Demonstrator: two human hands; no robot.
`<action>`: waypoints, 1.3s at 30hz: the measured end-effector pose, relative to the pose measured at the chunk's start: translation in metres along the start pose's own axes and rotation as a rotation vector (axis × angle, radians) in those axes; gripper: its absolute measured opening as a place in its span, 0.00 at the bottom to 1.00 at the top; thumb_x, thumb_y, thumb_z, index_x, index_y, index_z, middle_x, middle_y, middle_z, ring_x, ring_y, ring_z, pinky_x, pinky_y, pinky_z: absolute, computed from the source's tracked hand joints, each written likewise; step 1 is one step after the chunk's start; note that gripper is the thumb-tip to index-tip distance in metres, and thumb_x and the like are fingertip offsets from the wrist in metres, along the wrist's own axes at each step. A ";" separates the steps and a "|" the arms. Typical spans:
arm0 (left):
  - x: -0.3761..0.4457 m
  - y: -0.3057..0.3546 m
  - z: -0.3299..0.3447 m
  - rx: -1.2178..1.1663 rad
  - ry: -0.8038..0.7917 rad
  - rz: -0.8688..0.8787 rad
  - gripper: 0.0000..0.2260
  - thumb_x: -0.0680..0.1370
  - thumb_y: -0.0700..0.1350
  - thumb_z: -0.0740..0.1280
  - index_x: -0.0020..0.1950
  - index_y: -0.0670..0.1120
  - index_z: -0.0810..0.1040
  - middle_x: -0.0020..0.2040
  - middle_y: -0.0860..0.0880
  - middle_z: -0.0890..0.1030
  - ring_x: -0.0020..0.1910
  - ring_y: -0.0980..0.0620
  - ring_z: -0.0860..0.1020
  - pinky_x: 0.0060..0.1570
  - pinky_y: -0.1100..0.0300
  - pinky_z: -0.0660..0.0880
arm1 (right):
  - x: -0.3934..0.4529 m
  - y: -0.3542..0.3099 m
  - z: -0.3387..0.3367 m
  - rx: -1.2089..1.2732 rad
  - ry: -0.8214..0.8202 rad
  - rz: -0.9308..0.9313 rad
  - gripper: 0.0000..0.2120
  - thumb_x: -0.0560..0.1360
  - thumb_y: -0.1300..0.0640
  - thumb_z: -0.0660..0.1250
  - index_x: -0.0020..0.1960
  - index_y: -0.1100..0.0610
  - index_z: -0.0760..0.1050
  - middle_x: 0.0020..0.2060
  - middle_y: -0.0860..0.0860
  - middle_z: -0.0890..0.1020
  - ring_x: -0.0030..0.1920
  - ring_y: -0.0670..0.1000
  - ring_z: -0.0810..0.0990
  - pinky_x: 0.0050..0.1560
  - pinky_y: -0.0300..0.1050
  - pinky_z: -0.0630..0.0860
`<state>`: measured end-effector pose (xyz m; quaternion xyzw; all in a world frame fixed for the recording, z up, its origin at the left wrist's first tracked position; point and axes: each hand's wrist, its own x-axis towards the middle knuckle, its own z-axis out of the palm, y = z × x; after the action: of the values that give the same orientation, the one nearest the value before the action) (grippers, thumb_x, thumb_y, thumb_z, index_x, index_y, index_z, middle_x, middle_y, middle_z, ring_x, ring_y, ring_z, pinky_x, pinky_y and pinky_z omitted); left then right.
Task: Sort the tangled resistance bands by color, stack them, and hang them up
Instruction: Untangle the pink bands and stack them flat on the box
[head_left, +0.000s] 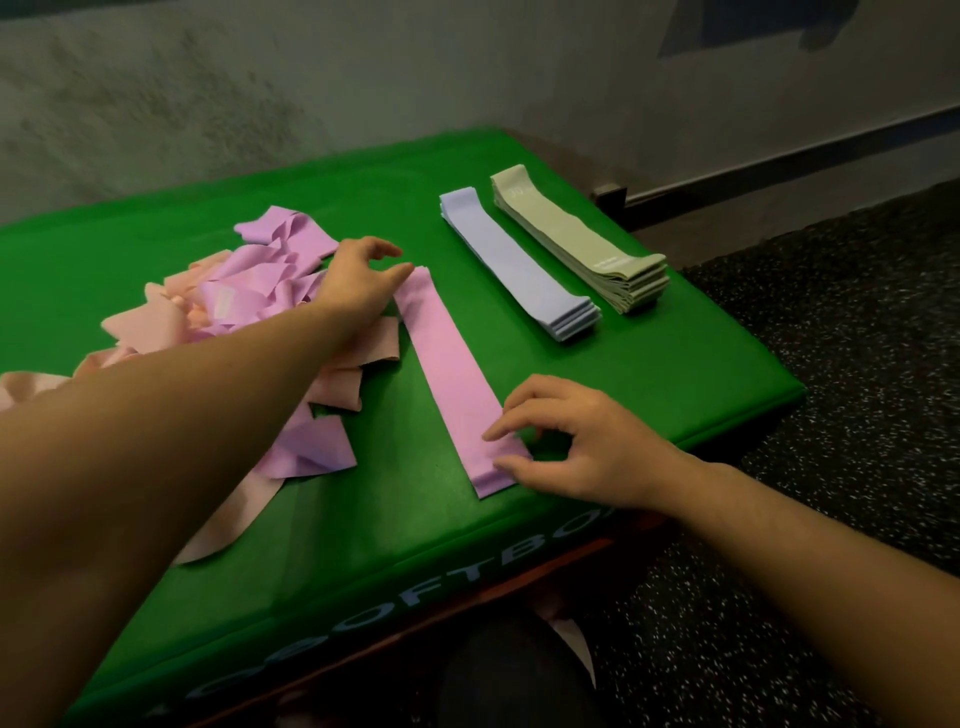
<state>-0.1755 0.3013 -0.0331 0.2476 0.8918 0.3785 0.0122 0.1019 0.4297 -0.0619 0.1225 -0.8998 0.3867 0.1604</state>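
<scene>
We see a green padded box (649, 374) with a flat lilac-pink band (457, 384) laid lengthwise near its middle. The left hand (358, 280) reaches to the far end of that band, thumb and fingers loosely curled at its top edge; we cannot tell whether it is gripping the band. The right hand (576, 441) pinches the near end between thumb and fingertips. Left of the band, partly under the left forearm, lies a tangled heap (260, 291) of lilac and peach bands. To the right sit two neat stacks, side by side: a pale blue stack (519, 265) and a sage green stack (576, 239)
</scene>
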 end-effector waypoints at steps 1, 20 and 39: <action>0.000 0.002 -0.006 0.040 -0.001 0.040 0.14 0.80 0.51 0.68 0.63 0.46 0.79 0.66 0.47 0.76 0.67 0.50 0.73 0.68 0.57 0.65 | 0.002 -0.002 -0.001 0.006 0.022 0.010 0.11 0.74 0.50 0.72 0.54 0.53 0.84 0.47 0.45 0.79 0.47 0.46 0.79 0.48 0.44 0.77; -0.138 -0.071 -0.118 0.333 -0.225 0.524 0.20 0.81 0.58 0.54 0.65 0.52 0.78 0.69 0.53 0.76 0.70 0.54 0.71 0.69 0.44 0.69 | 0.095 -0.069 0.076 -0.249 -0.145 0.091 0.19 0.75 0.46 0.71 0.65 0.43 0.75 0.52 0.42 0.77 0.47 0.46 0.76 0.51 0.43 0.74; -0.104 -0.083 -0.114 0.534 -0.432 0.512 0.34 0.78 0.65 0.36 0.72 0.57 0.71 0.71 0.56 0.73 0.71 0.57 0.68 0.75 0.47 0.54 | 0.078 -0.084 0.083 0.164 0.021 0.292 0.13 0.77 0.57 0.70 0.40 0.50 0.67 0.34 0.50 0.76 0.33 0.47 0.71 0.35 0.49 0.69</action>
<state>-0.1441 0.1289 -0.0252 0.5292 0.8451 0.0644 0.0397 0.0430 0.3047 -0.0309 -0.0008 -0.8718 0.4792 0.1012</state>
